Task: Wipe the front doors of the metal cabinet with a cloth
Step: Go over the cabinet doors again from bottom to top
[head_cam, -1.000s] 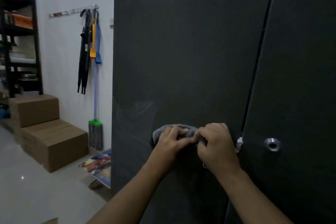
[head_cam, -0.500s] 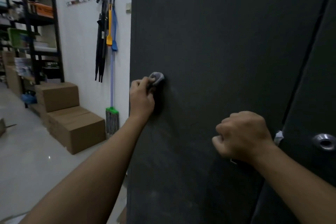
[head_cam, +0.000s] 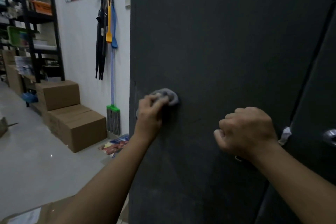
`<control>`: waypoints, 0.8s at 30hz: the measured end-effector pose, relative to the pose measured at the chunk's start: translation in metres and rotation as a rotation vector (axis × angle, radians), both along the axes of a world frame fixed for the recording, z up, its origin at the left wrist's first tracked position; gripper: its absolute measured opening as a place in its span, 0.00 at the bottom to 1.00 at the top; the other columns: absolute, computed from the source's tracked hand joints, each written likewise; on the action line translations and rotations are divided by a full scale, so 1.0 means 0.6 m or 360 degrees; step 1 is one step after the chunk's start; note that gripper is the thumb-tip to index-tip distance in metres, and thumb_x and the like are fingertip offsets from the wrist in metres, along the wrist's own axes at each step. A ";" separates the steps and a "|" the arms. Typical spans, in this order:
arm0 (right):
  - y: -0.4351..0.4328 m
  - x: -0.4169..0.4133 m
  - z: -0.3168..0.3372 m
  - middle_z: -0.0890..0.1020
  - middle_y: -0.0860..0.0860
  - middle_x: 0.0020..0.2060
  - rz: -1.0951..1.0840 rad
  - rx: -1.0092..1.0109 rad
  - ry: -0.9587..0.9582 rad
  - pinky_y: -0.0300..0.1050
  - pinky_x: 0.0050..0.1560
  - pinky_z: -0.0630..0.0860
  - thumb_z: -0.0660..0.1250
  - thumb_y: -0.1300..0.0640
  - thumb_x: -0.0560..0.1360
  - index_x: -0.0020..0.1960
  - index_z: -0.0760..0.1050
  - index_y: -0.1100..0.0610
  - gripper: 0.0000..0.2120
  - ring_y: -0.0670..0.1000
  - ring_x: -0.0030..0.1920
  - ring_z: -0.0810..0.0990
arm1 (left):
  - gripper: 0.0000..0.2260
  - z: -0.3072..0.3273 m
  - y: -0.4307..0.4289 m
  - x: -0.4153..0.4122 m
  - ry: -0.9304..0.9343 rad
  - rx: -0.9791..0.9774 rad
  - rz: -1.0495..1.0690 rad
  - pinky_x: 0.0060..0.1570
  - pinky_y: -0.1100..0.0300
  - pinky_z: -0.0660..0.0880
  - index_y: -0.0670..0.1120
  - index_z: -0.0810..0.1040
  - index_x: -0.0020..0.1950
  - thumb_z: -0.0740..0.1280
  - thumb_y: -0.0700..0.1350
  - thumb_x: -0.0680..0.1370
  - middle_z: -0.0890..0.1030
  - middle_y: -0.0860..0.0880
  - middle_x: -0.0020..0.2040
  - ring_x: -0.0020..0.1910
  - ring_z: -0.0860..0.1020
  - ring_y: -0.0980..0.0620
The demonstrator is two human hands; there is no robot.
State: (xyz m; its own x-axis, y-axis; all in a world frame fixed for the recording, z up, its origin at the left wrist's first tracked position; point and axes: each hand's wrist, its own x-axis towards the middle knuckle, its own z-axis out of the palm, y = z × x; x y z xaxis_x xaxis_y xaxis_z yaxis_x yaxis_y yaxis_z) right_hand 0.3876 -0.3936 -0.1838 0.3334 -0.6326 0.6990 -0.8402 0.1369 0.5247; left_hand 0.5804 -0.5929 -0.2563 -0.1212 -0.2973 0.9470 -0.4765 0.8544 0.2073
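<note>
Head view: the grey cloth [head_cam: 170, 96] sits bunched against the left door [head_cam: 218, 51] of the dark metal cabinet, near its left edge. My left hand [head_cam: 151, 112] pinches it flat to the panel. My right hand [head_cam: 247, 131] is a closed fist by the door seam. A mop [head_cam: 113, 114] leans on the wall beside.

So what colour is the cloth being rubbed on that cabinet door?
Grey, the cloth under the left hand, seen from the head camera.
</note>
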 end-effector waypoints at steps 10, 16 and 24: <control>-0.003 -0.002 -0.004 0.68 0.51 0.17 0.0049 -0.0012 -0.0010 0.42 0.30 0.62 0.71 0.55 0.65 0.19 0.68 0.56 0.19 0.53 0.20 0.67 | 0.12 0.068 -0.074 0.054 0.0595 0.0784 0.0265 0.51 0.58 0.68 0.45 0.75 0.63 0.59 0.38 0.81 0.70 0.43 0.55 0.52 0.73 0.44; -0.007 -0.005 -0.009 0.70 0.52 0.18 0.0046 -0.0066 -0.0023 0.43 0.31 0.64 0.58 0.52 0.69 0.20 0.69 0.56 0.19 0.54 0.21 0.68 | 0.11 -0.064 -0.033 0.025 0.0555 0.0954 0.0338 0.47 0.55 0.66 0.43 0.75 0.63 0.60 0.39 0.81 0.70 0.41 0.53 0.49 0.71 0.44; -0.002 0.001 -0.006 0.69 0.52 0.17 0.0072 -0.0076 -0.0024 0.41 0.30 0.63 0.64 0.53 0.65 0.19 0.69 0.56 0.17 0.53 0.20 0.67 | 0.08 0.012 -0.032 0.045 0.0641 0.0907 0.0176 0.50 0.49 0.74 0.45 0.77 0.58 0.62 0.42 0.81 0.76 0.42 0.51 0.49 0.76 0.44</control>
